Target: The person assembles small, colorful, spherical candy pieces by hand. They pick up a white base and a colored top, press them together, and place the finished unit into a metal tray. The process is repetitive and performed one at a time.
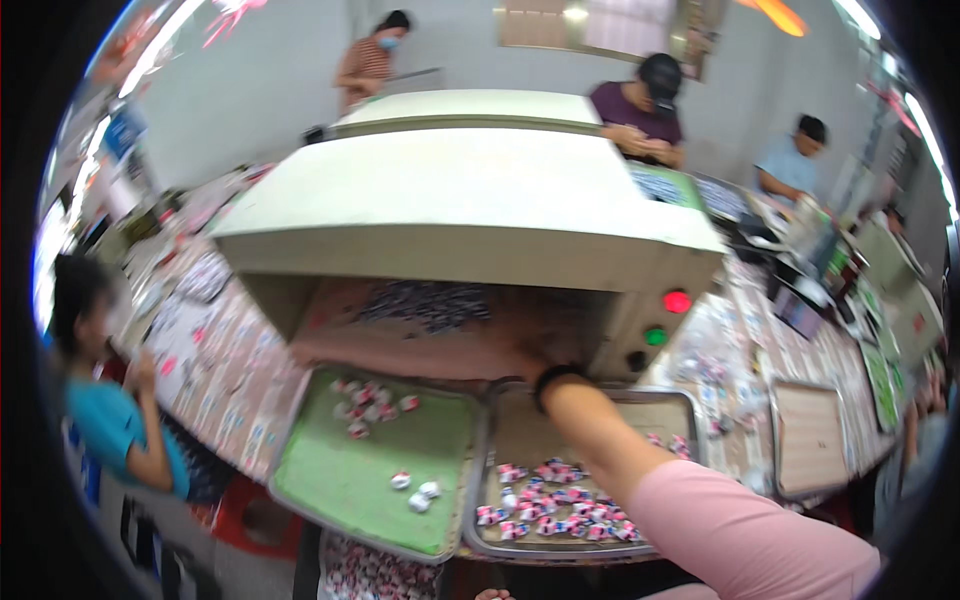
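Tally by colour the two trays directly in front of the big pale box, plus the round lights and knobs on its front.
Green-lined tray: 1
Tan-lined tray: 1
Red light: 1
Green light: 1
Black knob: 1
Total: 5

The machine is of cream-white colour, and its buttons are red, green and black. The left tray is green inside, the right tray beige. The pieces are pink, white and dark blue. The sleeve is plain pink.
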The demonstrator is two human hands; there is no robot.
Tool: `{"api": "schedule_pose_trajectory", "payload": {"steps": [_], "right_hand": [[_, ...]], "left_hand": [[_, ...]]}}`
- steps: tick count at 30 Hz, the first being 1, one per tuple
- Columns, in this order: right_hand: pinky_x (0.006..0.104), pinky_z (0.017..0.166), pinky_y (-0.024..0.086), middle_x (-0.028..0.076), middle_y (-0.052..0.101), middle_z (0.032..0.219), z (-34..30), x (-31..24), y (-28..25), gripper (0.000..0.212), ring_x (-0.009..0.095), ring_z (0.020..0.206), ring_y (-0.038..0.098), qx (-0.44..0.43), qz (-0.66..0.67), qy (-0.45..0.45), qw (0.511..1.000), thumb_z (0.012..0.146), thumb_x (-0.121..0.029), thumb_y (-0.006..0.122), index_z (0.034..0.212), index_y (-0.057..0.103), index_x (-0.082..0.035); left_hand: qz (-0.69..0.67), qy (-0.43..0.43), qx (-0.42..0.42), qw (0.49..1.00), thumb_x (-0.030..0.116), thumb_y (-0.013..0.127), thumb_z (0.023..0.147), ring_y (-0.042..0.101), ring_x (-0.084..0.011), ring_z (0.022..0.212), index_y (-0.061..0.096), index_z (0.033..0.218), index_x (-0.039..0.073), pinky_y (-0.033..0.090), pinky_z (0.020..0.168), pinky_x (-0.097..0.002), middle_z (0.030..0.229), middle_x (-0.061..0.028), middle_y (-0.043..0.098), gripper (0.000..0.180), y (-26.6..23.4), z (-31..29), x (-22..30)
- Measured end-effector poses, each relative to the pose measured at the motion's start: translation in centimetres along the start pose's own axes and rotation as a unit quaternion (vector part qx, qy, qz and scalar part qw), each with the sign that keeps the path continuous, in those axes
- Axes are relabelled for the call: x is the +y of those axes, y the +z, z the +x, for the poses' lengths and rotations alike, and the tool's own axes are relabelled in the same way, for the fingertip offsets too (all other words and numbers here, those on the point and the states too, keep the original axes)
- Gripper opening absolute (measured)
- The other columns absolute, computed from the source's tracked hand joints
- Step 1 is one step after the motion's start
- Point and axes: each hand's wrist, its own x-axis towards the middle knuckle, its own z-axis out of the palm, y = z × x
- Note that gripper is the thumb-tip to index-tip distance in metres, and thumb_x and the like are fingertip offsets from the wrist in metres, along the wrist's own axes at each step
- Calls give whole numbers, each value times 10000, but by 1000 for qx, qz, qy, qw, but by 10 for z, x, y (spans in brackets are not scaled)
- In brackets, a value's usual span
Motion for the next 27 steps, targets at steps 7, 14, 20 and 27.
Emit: {"api": "schedule_pose_trajectory", "payload": {"steps": [7,14,20,27], "right_hand": [[479,1035,363,244,540,1247,8,-17,2,573,407,1207,470,86,65,25,994,764,-409,660,1192,596,-33],[466,996,391,239,560,1202,-9,7,-15,522,399,1157,501,51,62,63,995,760,-369,661,1150,600,-28],[455,963,415,236,578,1163,-10,4,-18,477,391,1114,528,32,77,61,995,757,-334,661,1115,604,-23],[442,924,442,232,598,1117,6,-6,-4,426,382,1064,559,14,115,62,991,753,-293,662,1073,609,-19]], "left_hand": [[-11,-24,2,1000,-120,513,852,589,-245,917,611,1071,9,511,822,-329,1042,-175,631,272,-11,6,9],[12,-30,9,999,-129,505,855,605,-228,933,606,1050,10,509,816,-322,1035,-155,627,260,-3,-7,16],[2,-23,12,1000,-123,507,862,612,-223,930,624,1045,14,515,818,-322,1033,-154,642,257,-17,-12,14],[21,-14,14,1000,-124,508,865,616,-237,945,642,1025,13,519,839,-320,1033,-164,651,250,-19,-24,7]]}}
